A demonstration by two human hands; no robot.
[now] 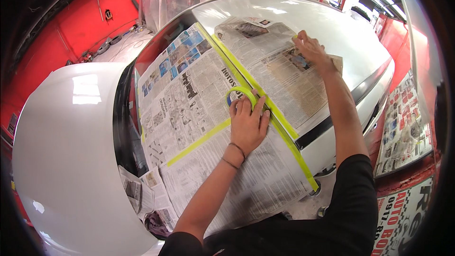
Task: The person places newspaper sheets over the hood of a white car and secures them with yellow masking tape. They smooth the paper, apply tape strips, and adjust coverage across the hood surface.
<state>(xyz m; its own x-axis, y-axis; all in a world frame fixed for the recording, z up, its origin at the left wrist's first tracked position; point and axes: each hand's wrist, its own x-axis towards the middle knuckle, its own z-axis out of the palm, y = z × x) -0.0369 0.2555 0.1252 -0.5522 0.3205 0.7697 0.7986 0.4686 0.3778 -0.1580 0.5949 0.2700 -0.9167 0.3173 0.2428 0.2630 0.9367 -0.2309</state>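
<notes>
The roll rested on the paper, beside the lime tape, the left hand against its rim with fingers slightly spread. The right hand touched the farther sheet at its edge, fingertips bent; whether that grip pinched tape was hard to tell. Good work probably called for a taut sheet on the car and creaseless, firmly pressed strips.

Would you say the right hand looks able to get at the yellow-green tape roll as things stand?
Probably yes: nothing visible stands between the right hand, up at the far newspaper, and the tape roll, though the left hand covers its near side and may need to shift.
</notes>
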